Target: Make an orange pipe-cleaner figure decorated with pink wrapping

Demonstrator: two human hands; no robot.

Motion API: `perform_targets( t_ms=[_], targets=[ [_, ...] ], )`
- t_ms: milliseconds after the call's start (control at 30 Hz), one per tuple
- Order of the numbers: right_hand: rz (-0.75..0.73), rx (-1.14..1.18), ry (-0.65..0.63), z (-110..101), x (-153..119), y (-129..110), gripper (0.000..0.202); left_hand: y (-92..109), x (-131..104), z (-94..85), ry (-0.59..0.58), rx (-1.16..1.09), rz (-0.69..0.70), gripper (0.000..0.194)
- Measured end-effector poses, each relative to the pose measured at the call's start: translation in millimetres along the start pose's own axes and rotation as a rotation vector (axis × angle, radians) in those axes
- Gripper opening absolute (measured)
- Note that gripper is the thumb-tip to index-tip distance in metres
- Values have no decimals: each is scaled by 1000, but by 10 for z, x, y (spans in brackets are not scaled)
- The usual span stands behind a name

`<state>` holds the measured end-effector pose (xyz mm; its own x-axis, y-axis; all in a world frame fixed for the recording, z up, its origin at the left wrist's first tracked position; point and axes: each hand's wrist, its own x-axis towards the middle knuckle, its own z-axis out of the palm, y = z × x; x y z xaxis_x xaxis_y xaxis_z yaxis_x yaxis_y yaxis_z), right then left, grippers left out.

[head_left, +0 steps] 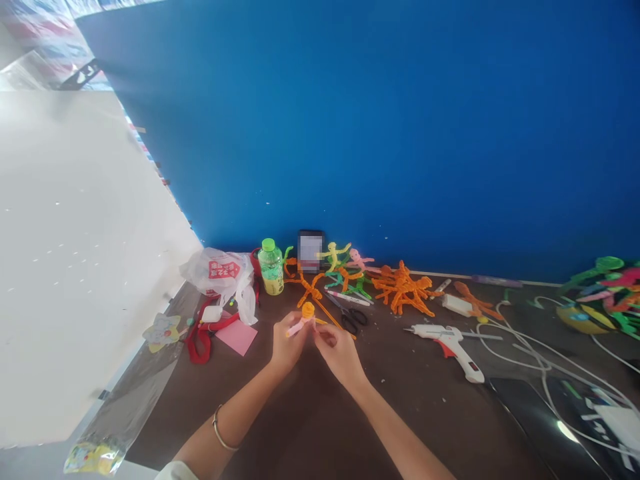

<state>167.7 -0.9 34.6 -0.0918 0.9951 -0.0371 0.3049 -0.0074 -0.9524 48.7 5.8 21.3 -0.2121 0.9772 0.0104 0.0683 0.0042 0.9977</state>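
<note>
Right, there it was, a little figure [307, 319] with a round, fuzzy orange top and a smooth-looking pale pink part below, held up over the dark table [320, 413] between two bare hands. The left hand [289, 343] had its fingers curled in, nearly closed, with the pink part gripped between thumb and fingers. And the right hand [340, 348], in from the other side, had thumb and fingertips drawn together in a small pinch at the figure's edge; exactly which bit it nipped was too small to make out. A thin, stiff metal bangle [220, 430] circled the left forearm.

Just beyond the hands, look, black-handled scissors [350, 315] lay flat beside a slim pale marker [349, 297]. Behind those sprawled a yellow doll [334, 255] and a pink doll [357, 259], all bendy, fluffy limbs, and next to them a bristly orange heap [404, 288], legs tangled every way.

Over on the left, a crinkled, see-through carrier bag [225, 273] slumped near a green-capped plastic bottle [271, 270], with a flat square of pink paper [240, 335] in front. Well off to the right, a hard white glue gun [453, 343] with a red trigger lay on its side.
</note>
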Motion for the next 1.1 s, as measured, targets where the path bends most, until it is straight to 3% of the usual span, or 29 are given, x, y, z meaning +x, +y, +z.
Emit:
perform_targets(
  t_ms=[233, 400, 500, 633, 867, 1100],
  targets=[
    [-276, -665, 49, -145, -27, -20, 22, 12, 40, -71, -90, 120, 125, 14],
    [-344, -751, 9, -247, -15, -61, 26, 34, 109, -131, -210, 96, 102, 14],
    [-317, -599, -1, -296, -1, -79, 24, 21, 167, -168, -299, -52, 29, 18],
    [-212, -228, -20, -313, 29, -112, 21, -4, 204, -182, -335, -271, -83, 26],
    [145, 419, -73, -213, 102, -86, 24, -12, 151, -108, -373, -523, -328, 37],
    [438, 944, -84, 63, 78, 33, 23, 2, 104, -8, -254, -569, -264, 33]
  ],
)
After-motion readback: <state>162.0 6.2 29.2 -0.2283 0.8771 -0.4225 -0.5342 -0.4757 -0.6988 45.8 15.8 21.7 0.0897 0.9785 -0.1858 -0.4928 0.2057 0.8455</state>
